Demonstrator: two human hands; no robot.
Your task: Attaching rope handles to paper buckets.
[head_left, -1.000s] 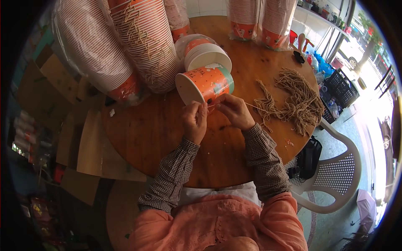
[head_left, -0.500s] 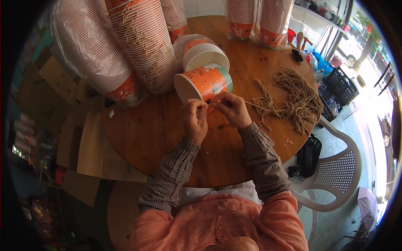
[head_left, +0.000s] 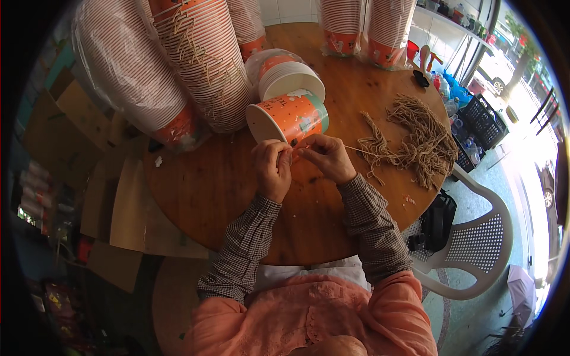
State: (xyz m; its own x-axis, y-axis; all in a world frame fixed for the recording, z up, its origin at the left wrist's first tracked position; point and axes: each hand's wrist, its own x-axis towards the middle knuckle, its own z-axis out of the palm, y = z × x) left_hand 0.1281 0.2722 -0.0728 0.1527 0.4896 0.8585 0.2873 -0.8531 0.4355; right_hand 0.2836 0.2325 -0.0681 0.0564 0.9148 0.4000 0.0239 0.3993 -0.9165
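Observation:
An orange, white and green paper bucket [head_left: 295, 117] lies on its side on the table, its open rim facing left. Just below it, my left hand [head_left: 273, 171] and my right hand [head_left: 328, 158] come close together, fingertips pinched near the bucket's lower side. A tan string [head_left: 354, 148] runs from behind my right hand to a loose heap of string [head_left: 423, 142] on the right. My right fingers pinch the string. What sits between my left thumb and finger is too small to make out.
Behind the bucket lies a short nested stack of buckets [head_left: 292, 82]. Tall stacks [head_left: 205, 65] rise at the left, one with string loops down its side; wrapped stacks [head_left: 389, 29] stand at the back. A white chair [head_left: 481, 237] is at the right, cardboard boxes [head_left: 127, 202] at the left.
Both hands have shifted slightly left, still pinched close together. The bucket has moved a touch left with them. The string heap and the stacks look unchanged.

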